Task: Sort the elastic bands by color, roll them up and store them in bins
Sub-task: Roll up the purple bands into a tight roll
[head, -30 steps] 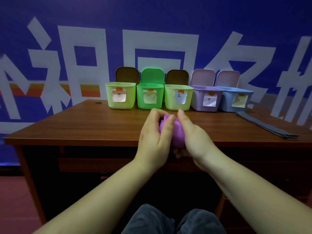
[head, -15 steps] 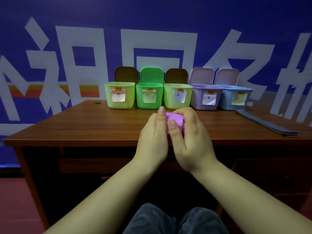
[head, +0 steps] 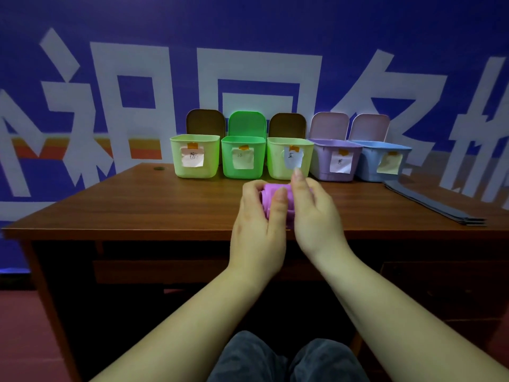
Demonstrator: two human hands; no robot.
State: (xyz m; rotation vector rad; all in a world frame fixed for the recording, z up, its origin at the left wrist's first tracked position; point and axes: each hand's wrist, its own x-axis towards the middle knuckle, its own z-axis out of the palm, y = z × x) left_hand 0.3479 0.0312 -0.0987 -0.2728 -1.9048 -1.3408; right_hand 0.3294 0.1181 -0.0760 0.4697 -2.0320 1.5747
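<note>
A rolled-up purple elastic band [head: 289, 213] is held between both hands above the front part of the wooden table [head: 137, 205]. My left hand [head: 256, 238] grips the roll from the left, with its thumb lying across the front. My right hand [head: 316, 221] curls round the roll's right side, its forefinger raised above it. Five open bins with paper labels stand in a row at the back: light green bin [head: 195, 172], green bin [head: 242, 172], a second light green bin [head: 275, 161], purple bin [head: 322, 164] and blue bin [head: 369, 166].
A flat stack of grey bands [head: 432, 202] lies along the table's right side. The bin lids stand upright behind the bins against a blue wall with large white characters. My knees show below the table's front edge.
My right hand has turned off the top of the roll to its right side and its forefinger has lifted. The left thumb now lies across the front of the roll.
</note>
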